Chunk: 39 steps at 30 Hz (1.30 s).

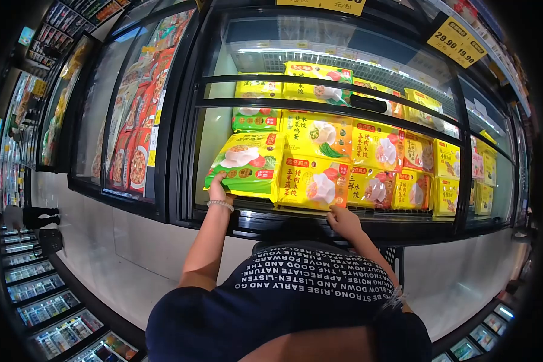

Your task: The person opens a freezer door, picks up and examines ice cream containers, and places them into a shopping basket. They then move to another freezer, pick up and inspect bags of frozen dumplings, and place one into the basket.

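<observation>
My left hand (218,188) grips the lower left corner of a yellow-and-green bag of frozen dumplings (247,161), its thumb lying over the front. The bag leans at a slant at the left end of the freezer. My right hand (345,221) is at the freezer's front rim (392,228), fingers curled in by the lower edge of a yellow dumpling bag (312,182). What those fingers hold, if anything, is hidden. Beside that bag sit more yellow dumpling bags (377,145) in stacked rows.
A black-framed sliding lid with a handle (368,104) crosses the freezer's rear half, with bags beneath it. To the left, another freezer holds red packages (140,158). Yellow price signs (456,41) hang above. A person in dark trousers (39,217) stands in the left aisle.
</observation>
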Available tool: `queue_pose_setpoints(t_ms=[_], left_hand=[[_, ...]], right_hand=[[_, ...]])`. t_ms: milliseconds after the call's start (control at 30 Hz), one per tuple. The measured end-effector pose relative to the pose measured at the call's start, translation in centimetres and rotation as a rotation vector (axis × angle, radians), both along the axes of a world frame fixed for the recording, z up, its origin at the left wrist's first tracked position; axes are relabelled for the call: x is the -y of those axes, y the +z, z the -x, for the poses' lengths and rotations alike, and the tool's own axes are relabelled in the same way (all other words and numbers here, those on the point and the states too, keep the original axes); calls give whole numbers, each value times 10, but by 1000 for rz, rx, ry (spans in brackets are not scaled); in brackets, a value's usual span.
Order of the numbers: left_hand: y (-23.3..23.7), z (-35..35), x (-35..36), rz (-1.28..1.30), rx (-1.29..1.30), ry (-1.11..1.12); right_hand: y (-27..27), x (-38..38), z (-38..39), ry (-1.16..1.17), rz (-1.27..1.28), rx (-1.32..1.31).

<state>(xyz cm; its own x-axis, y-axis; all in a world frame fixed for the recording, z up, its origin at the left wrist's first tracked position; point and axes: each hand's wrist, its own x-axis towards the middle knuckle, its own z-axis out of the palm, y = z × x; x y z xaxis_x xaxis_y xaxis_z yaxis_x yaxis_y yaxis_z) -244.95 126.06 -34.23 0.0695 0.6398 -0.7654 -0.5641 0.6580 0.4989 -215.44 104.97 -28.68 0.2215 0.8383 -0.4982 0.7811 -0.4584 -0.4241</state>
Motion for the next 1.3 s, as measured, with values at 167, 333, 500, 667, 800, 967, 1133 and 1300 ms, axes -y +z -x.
queue_pose_setpoints(t_ms=[167, 333, 500, 667, 800, 967, 1133, 1300], left_hand=[[-24, 6, -11, 54, 96, 143], [-85, 0, -35, 70, 31, 212], [-133, 0, -40, 183, -43, 208], [-153, 14, -36, 484, -118, 66], [-169, 13, -37, 811, -80, 133], [-165, -11, -50, 555, -137, -261], [-139, -35, -69, 246, -655, -1313], [-120, -51, -58, 93, -1255, -1271]], right_hand=[[7, -4, 3, -58, 21, 11], [-2, -5, 4, -53, 32, 34], [5, -8, 5, -57, 62, 24], [0, -5, 5, -75, 34, 33], [1, -7, 5, -80, 48, 26], [0, -9, 5, -86, 68, 35], [-2, -8, 4, -88, 99, 30], [0, -9, 5, -102, 89, 29]])
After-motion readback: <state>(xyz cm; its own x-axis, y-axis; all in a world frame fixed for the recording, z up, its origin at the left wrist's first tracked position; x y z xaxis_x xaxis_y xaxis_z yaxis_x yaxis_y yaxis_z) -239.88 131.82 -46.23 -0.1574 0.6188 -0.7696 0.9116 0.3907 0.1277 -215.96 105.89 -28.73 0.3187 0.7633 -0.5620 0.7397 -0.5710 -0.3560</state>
